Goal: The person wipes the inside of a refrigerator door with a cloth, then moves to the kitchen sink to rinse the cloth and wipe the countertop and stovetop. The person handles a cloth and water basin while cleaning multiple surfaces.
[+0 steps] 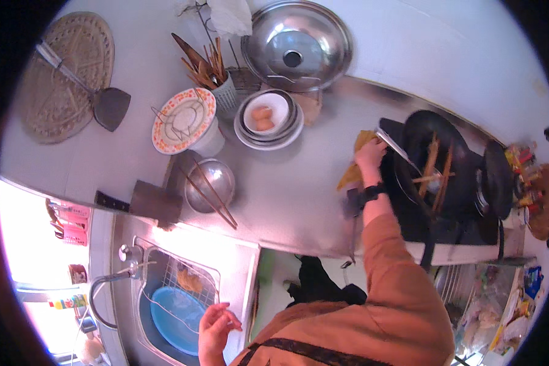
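My right hand [370, 153] grips a mustard-yellow cloth [349, 177] that lies on the metal counter [311, 183]. Just beside its fingers is the metal handle of a utensil [395, 145], which slants down into a black wok [427, 126]. Wooden sticks [432, 160] rest across the wok, and the stove [389, 178] shows under it. My left hand [218, 327] is low in the view near the sink's edge, its fingers loosely bent and apart. I see nothing held in it. A blue basin [178, 315] stands in the sink close by.
Nested bowls [267, 142] hold eggs [263, 118]. A steel bowl [210, 178] bears chopsticks [215, 201] beside a cleaver [155, 201]. Farther back are a patterned plate [160, 132], a utensil holder [225, 94] and a large lid [297, 36]. A faucet [105, 279] arches by the sink.
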Motion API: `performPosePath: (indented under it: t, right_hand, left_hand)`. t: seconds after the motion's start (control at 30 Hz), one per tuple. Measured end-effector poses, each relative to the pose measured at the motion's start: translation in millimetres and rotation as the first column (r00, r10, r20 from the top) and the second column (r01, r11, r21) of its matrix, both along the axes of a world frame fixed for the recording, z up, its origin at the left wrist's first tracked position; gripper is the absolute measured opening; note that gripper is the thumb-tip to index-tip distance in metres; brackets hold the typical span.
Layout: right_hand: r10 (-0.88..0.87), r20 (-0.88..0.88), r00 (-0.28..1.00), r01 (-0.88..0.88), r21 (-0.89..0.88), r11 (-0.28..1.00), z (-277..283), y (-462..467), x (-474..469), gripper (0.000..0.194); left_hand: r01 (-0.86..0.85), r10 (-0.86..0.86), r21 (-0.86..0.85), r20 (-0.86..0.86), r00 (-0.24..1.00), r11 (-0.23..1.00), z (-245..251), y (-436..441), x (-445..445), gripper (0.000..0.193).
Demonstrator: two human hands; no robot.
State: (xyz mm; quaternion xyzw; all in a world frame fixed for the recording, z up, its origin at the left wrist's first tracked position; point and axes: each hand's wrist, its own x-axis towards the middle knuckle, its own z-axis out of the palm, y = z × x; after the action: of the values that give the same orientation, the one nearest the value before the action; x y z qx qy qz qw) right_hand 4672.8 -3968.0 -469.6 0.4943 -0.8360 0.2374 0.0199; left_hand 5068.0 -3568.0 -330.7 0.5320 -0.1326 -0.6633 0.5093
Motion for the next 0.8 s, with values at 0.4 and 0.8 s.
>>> performPosePath:
  t: [0.4, 0.8]
  right_hand:
    - [0.840, 0.013, 0.543, -0.840, -0.001, 0.543, 10, 3, 70, 0.020]
    - [0.295, -0.143, 0.945, -0.274, 0.148, 0.950, -8, -18, 45, 0.051]
  left_hand:
    - [0.030, -0.023, 0.199, -0.038, 0.999, 0.980, -9, -74, 1, 0.027]
    - [-0.072, 0.071, 0.127, 0.012, 0.997, 0.989, 7, -81, 12, 0.025]
